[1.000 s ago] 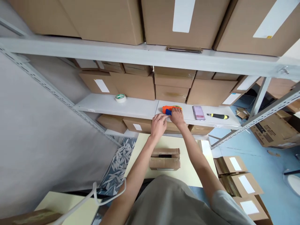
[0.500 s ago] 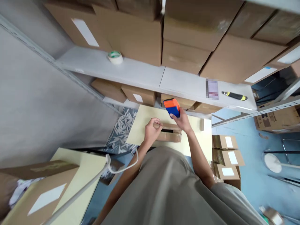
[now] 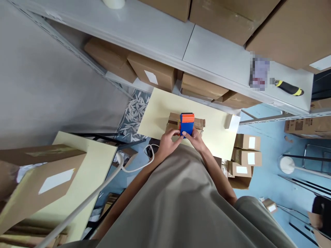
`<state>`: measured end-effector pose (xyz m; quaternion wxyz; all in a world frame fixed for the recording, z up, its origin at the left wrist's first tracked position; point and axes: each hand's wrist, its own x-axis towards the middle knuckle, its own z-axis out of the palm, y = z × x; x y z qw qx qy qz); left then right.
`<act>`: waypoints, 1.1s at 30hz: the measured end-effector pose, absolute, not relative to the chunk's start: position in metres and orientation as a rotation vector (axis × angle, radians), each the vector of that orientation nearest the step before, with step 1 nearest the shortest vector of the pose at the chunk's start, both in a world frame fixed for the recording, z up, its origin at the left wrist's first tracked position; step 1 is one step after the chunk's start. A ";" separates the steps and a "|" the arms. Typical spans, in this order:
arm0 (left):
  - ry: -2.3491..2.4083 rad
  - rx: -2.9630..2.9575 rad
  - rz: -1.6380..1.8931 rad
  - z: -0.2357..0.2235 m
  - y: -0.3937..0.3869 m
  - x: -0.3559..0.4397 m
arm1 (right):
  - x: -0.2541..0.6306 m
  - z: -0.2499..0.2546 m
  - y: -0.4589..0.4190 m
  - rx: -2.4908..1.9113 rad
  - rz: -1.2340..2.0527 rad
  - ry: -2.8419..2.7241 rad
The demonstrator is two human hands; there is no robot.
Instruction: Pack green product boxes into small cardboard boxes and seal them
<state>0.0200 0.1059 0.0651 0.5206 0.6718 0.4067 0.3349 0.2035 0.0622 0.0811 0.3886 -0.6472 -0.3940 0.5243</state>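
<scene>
Pale table (image 3: pixel 157 115): orange-blue tape dispenser (image 3: pixel 187 126) partly hides carton (image 3: pixel 199 123); black-yellow tool (image 3: pixel 287 88) on shelf (image 3: pixel 219 50).

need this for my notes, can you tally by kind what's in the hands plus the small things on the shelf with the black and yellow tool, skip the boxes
Tape dispenser, in the hands: 1
Black-and-yellow tool: 1
White roll, partly out of frame: 1
Purple item, too blurred to identify: 1
Total: 4
</scene>
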 end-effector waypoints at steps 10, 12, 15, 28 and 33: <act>0.994 1.063 0.726 0.061 0.151 0.013 | 0.217 0.083 0.049 -1.726 1.466 -1.157; 0.972 1.046 0.688 0.060 0.160 0.015 | 0.221 0.085 0.048 -1.750 1.477 -1.211; 0.977 1.008 0.649 0.059 0.164 0.018 | 0.228 0.087 0.048 -1.768 1.500 -1.286; 0.999 0.971 0.610 0.050 0.152 0.018 | 0.253 0.108 0.065 -1.886 1.475 -1.584; 0.995 0.951 0.651 0.038 0.144 0.020 | 0.257 0.122 0.079 -1.924 1.450 -1.730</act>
